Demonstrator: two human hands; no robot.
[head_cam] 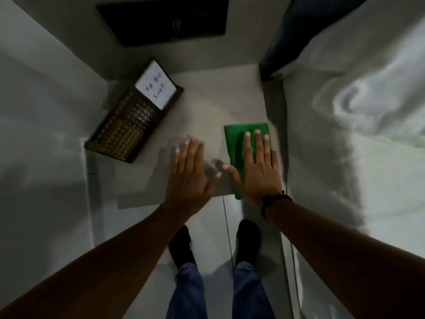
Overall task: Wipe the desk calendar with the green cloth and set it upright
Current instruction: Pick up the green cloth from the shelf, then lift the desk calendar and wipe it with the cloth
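The desk calendar [132,113] is dark, with rows of small figures and a white card at its far end. It lies flat and slanted on the back left of a small grey table [213,100]. A folded green cloth [236,139] lies on the table's right side. My right hand [255,166] rests flat on top of the cloth with fingers stretched out. My left hand [188,173] hovers or rests flat over the bare table near its front edge, fingers together and blurred. It is apart from the calendar, just right of its near corner.
A bed with rumpled white bedding [356,111] runs along the right side. A dark framed panel [163,18] is on the wall behind the table. A pale wall [43,111] closes the left. My feet [181,245] stand on the floor below the table's edge.
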